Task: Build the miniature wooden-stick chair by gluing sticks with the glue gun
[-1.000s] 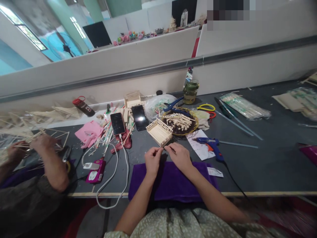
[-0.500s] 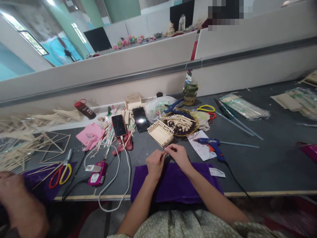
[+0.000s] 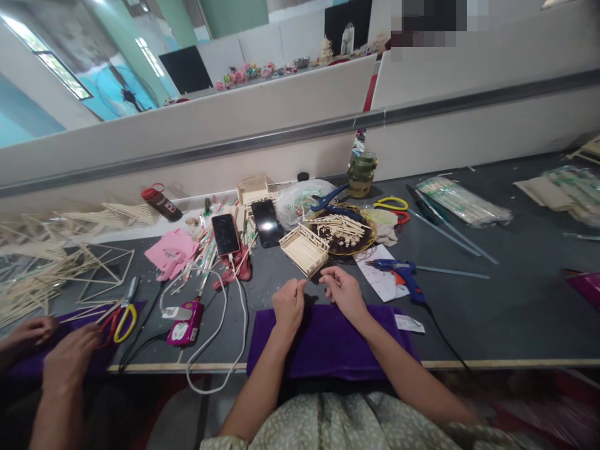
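My left hand (image 3: 289, 306) is closed above the purple cloth (image 3: 337, 350), its thumb pressed against the curled fingers. Whatever lies inside, if anything, is hidden. Across a small gap, my right hand (image 3: 345, 294) has its fingers bent in toward the thumb; anything between them is too small to name. Just beyond both hands stands a small tray of wooden sticks (image 3: 304, 251) with low railing sides. A round basket (image 3: 374, 240) behind it carries many short stick pieces. To the right of my right hand, a blue glue gun (image 3: 407, 281) lies beside a white paper (image 3: 382, 287).
A phone (image 3: 225, 234), a second dark phone (image 3: 266, 224) and a magenta power adapter (image 3: 185, 325) with a white cable lie left. A co-worker's hands (image 3: 70, 356) are near scissors (image 3: 122, 319). Blue pliers (image 3: 330, 199), a green jar (image 3: 362, 175) and bagged sticks (image 3: 464, 200) lie farther back.
My hands, touching at the fingertips before, have moved apart, the left one slightly left and the right one slightly right. The co-worker's hands have shifted right, and both now show.
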